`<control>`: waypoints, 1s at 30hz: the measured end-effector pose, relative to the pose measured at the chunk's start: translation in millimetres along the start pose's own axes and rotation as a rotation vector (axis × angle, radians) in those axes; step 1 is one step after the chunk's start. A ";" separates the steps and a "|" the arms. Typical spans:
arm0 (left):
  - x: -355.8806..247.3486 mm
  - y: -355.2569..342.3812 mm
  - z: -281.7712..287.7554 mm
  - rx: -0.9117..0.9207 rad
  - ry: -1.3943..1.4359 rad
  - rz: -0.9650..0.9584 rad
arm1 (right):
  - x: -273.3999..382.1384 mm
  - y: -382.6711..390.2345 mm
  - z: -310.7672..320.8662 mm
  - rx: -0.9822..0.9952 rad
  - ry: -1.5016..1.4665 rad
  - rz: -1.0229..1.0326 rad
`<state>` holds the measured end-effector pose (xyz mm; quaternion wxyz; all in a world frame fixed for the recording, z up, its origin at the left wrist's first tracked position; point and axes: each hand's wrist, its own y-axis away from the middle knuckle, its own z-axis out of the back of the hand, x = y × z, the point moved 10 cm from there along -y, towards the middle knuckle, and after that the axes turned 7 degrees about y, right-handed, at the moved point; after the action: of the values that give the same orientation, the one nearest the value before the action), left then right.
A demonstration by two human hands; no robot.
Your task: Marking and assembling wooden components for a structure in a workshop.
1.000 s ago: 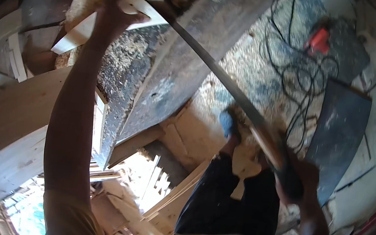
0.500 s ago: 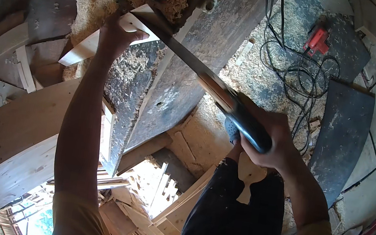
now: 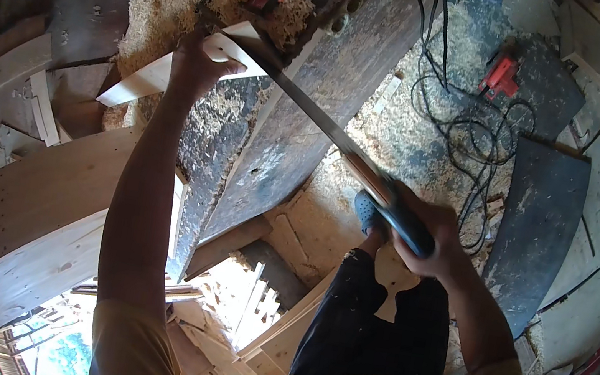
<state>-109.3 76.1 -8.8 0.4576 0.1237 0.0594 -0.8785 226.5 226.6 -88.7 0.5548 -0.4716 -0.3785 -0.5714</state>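
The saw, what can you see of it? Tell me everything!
The saw has a long, thin grey blade that looks like metal, seen nearly edge-on. Its handle is brown, perhaps wood, then black at the near end, where the right hand grips it. It slants away to the left, its far end at the pale board; its teeth can't be made out.

Glossy tool handle point(image 3: 410, 231); wooden board point(image 3: 139, 80)

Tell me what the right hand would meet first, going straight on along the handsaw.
Beyond the handsaw it grips, the right hand would probably meet the weathered grey plank first; depth is unclear, so it might pass over and reach the pale board under the left hand.
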 end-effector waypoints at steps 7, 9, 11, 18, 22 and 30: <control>-12.2 -1.4 1.1 -0.038 -0.042 -0.068 | -21.8 83.5 22.2 0.062 0.198 -0.086; 3.0 -2.9 5.4 -0.062 -0.028 -0.001 | -7.4 50.6 11.5 0.009 0.125 -0.062; -21.9 -5.5 -0.3 -0.048 -0.012 -0.066 | -5.5 16.5 8.9 -0.056 0.080 -0.054; -4.6 10.2 14.7 -0.201 -0.044 -0.176 | 20.9 3.2 56.8 -0.198 0.063 -0.154; -1.8 35.9 25.1 -0.273 0.048 -0.236 | 83.1 -71.1 95.2 -0.385 0.399 0.030; 7.3 79.3 23.5 -0.319 0.203 -0.127 | 81.1 -289.7 59.2 -0.433 0.818 0.274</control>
<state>-52.2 19.7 12.6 0.4066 0.1335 0.2511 -0.8682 -48.6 289.1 31.3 0.6176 -0.3585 0.0639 -0.6971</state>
